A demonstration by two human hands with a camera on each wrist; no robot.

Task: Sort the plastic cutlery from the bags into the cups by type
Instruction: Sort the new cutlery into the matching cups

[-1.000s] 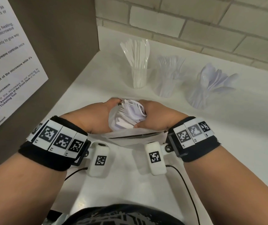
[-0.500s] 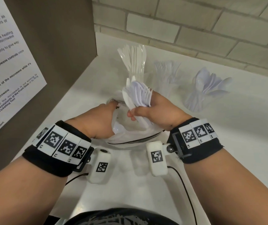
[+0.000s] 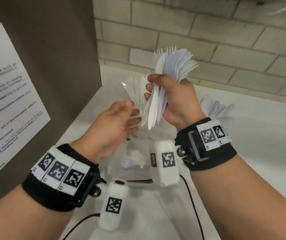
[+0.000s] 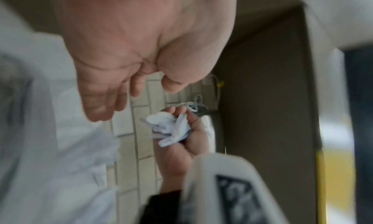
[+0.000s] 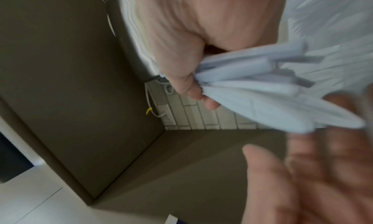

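Right hand [image 3: 175, 99]: raised above the worktop [image 3: 242, 153], fingers curled tight round a bunch of plastic cutlery [image 3: 163, 87]; fork tines and rounded ends fan out above the fist, handle ends stick out below it
Bunch of plastic cutlery: mixed white pieces; how many of each kind cannot be counted, since the fist covers the middle; in the right wrist view the handles are smeared pale blue-grey
Left hand [image 3: 114, 123]: just left of the handle ends and a little lower, palm turned toward them, fingers spread and loose, holding nothing; whether the fingertips touch the handles is hard to tell; badly blurred in the right wrist view
Bag [image 3: 135, 158]: clear plastic, lying on the worktop below both hands; partly hidden by the wrist cameras; a few white pieces show inside, kind unclear
Cup of knives [image 3: 135, 90]: beyond the left hand, largely covered by the right fist and the bunch
Cup of spoons [image 3: 216, 108]: right of the right wrist; only the bowls show past the wristband
Third cup: hidden behind the right hand
Poster [image 3: 9, 104]: on the brown panel left of the left hand; text blurred, cut off at the frame edge
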